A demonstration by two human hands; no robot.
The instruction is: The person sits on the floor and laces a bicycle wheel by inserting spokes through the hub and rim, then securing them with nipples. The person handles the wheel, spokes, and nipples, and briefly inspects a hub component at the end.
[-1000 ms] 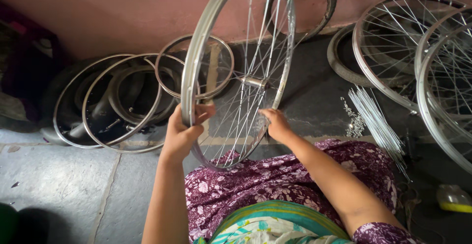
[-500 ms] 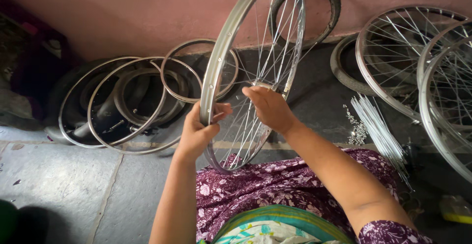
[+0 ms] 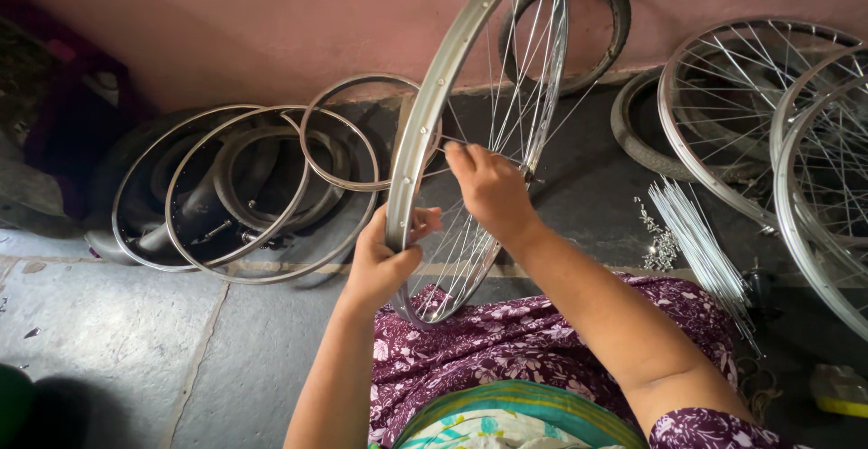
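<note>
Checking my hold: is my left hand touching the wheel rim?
Touching. The head view shows the left hand wrapped around the rim of the spoked wheel, fingers curled over its edge.

Spoked wheel [image 3: 479, 132] upright on lap, bare rims [image 3: 262, 191] left, loose spokes [image 3: 701, 245] right

The spoked wheel [image 3: 470, 141] has a shiny, smooth metal rim and thin bright wire spokes. Loose spokes [image 3: 701, 245] on the floor [image 3: 108, 349] gleam like steel. The floor is matt, rough stone; the tyres [image 3: 579, 24] dull black rubber.
</note>
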